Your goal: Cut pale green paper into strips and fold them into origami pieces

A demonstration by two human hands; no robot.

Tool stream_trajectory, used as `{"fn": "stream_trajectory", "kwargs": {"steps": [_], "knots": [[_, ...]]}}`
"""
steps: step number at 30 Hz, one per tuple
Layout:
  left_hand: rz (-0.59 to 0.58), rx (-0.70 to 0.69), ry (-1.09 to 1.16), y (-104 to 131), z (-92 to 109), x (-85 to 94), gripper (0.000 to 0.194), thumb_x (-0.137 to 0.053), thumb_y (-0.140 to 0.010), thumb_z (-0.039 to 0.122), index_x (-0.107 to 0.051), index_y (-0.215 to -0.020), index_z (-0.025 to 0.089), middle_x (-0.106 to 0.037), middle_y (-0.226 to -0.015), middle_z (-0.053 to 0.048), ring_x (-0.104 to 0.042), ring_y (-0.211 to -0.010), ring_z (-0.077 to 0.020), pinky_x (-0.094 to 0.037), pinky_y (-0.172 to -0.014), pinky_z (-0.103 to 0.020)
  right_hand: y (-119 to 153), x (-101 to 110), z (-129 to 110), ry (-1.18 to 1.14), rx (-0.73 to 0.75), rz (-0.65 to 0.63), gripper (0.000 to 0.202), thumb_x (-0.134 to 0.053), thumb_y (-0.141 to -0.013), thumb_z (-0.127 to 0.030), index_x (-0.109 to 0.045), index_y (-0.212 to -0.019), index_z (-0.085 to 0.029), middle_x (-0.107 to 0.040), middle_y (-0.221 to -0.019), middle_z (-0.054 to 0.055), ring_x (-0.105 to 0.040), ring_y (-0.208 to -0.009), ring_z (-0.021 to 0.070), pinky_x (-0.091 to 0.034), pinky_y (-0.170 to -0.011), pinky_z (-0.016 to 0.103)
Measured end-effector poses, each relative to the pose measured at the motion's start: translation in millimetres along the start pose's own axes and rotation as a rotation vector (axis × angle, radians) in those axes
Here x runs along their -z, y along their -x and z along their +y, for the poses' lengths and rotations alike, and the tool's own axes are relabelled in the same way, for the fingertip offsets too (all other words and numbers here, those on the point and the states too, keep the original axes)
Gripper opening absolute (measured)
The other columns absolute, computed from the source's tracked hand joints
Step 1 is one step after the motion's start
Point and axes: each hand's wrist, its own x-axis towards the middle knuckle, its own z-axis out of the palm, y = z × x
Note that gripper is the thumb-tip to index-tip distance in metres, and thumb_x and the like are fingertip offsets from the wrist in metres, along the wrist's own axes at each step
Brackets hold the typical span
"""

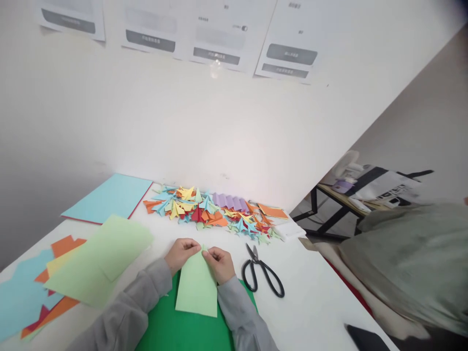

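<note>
A light green sheet of paper [197, 290], narrow at its far end and wider toward me, lies over a green mat [164, 324]. My left hand [185, 254] pinches the left side of its narrow far end between thumb and finger. On the right side of that same end, my right hand [220, 264] grips the paper in a pinch. A small upright point of paper shows between the two hands. Black-handled scissors [260, 273] lie slightly opened on the white table, just right of my right hand.
Folded paper pieces in several colours [197, 209] are heaped along the wall. Loose coloured sheets [98, 258] overlap at the left, with a light blue sheet [109, 195] behind. A dark flat object [365, 337] lies at the right edge. A person [409, 263] is beyond the table.
</note>
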Motion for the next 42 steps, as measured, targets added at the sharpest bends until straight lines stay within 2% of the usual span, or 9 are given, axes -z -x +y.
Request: {"fn": "stream_trajectory", "kwargs": {"steps": [8,13,19,23,25,30,33,36,42], "knots": [[0.006,-0.055,-0.084,0.9,0.2,-1.5,0.02,-0.07,-0.054,0.032,-0.064,-0.058,0.013,-0.06,-0.054,-0.001,-0.051,-0.052,-0.0123,-0.039,-0.054,-0.024,-0.2,1.0,1.5,0.014,0.02,-0.032,0.035,-0.065,-0.057,-0.049,-0.058,-0.053,-0.015,-0.048,-0.042,-0.004,-0.035,-0.041,0.0074,-0.029,-0.043,0.022],[0.005,-0.097,-0.085,-0.5,0.2,-3.8,0.022,-0.072,-0.052,0.032,-0.063,-0.057,0.013,-0.059,-0.053,0.0,-0.051,-0.052,-0.0118,-0.039,-0.054,-0.023,-0.3,0.2,0.8,0.014,0.032,-0.049,0.033,-0.067,-0.054,-0.047,-0.056,-0.048,-0.016,-0.045,-0.04,-0.005,-0.033,-0.04,0.006,-0.027,-0.041,0.021],[0.034,-0.075,-0.076,0.9,0.2,-5.4,0.028,-0.072,-0.052,0.038,-0.059,-0.055,0.013,-0.054,-0.051,0.002,-0.045,-0.049,-0.0092,-0.034,-0.048,-0.021,1.1,-1.4,-1.0,-0.016,0.019,-0.05,0.032,-0.07,-0.05,-0.043,-0.054,-0.047,-0.015,-0.043,-0.038,-0.007,-0.031,-0.037,0.0047,-0.025,-0.039,0.02],[0.056,-0.008,-0.021,3.9,0.0,-7.9,0.038,-0.068,-0.055,0.047,-0.052,-0.049,0.014,-0.045,-0.041,0.005,-0.037,-0.04,-0.0068,-0.027,-0.042,-0.021,2.4,-1.1,-0.3,-0.055,0.006,-0.066,0.034,-0.071,-0.047,-0.044,-0.053,-0.048,-0.015,-0.048,-0.04,-0.005,-0.037,-0.038,0.0061,-0.029,-0.039,0.02],[0.047,0.015,0.007,4.8,0.2,-8.6,0.039,-0.066,-0.057,0.05,-0.053,-0.05,0.014,-0.045,-0.04,0.005,-0.038,-0.039,-0.0072,-0.028,-0.042,-0.021,2.2,-1.2,0.5,-0.066,0.003,-0.048,0.035,-0.072,-0.046,-0.045,-0.052,-0.048,-0.016,-0.048,-0.04,-0.005,-0.037,-0.038,0.0061,-0.029,-0.04,0.021],[0.073,-0.101,-0.024,2.4,-0.4,-6.5,0.031,-0.075,-0.047,0.037,-0.058,-0.055,0.012,-0.054,-0.049,0.003,-0.045,-0.047,-0.0081,-0.034,-0.048,-0.021,-1.5,-1.0,5.7,-0.01,0.051,-0.029,0.037,-0.071,-0.047,-0.046,-0.05,-0.046,-0.016,-0.041,-0.037,-0.007,-0.032,-0.037,0.0051,-0.024,-0.039,0.02],[0.128,-0.043,0.087,0.1,-1.3,-5.3,0.033,-0.073,-0.05,0.041,-0.055,-0.056,0.014,-0.052,-0.046,0.004,-0.044,-0.042,-0.0084,-0.033,-0.044,-0.021,-4.1,0.8,11.2,0.015,0.035,-0.067,0.036,-0.068,-0.051,-0.048,-0.053,-0.049,-0.016,-0.047,-0.041,-0.004,-0.037,-0.039,0.0073,-0.028,-0.04,0.021],[0.1,0.002,0.172,0.8,-0.8,-6.2,0.035,-0.069,-0.055,0.045,-0.053,-0.057,0.014,-0.052,-0.045,0.003,-0.047,-0.041,-0.01,-0.035,-0.043,-0.022,-5.0,3.4,14.4,-0.015,-0.014,-0.064,0.038,-0.068,-0.051,-0.05,-0.057,-0.054,-0.014,-0.054,-0.047,-0.001,-0.044,-0.042,0.01,-0.033,-0.041,0.023],[0.039,-0.056,-0.034,3.8,-0.2,-8.2,0.029,-0.076,-0.047,0.035,-0.061,-0.056,0.012,-0.055,-0.047,0.002,-0.047,-0.044,-0.0095,-0.036,-0.045,-0.022,0.5,4.6,7.3,0.038,0.037,-0.057,0.036,-0.068,-0.052,-0.048,-0.057,-0.051,-0.014,-0.05,-0.044,-0.003,-0.04,-0.042,0.0083,-0.031,-0.042,0.022]]}}
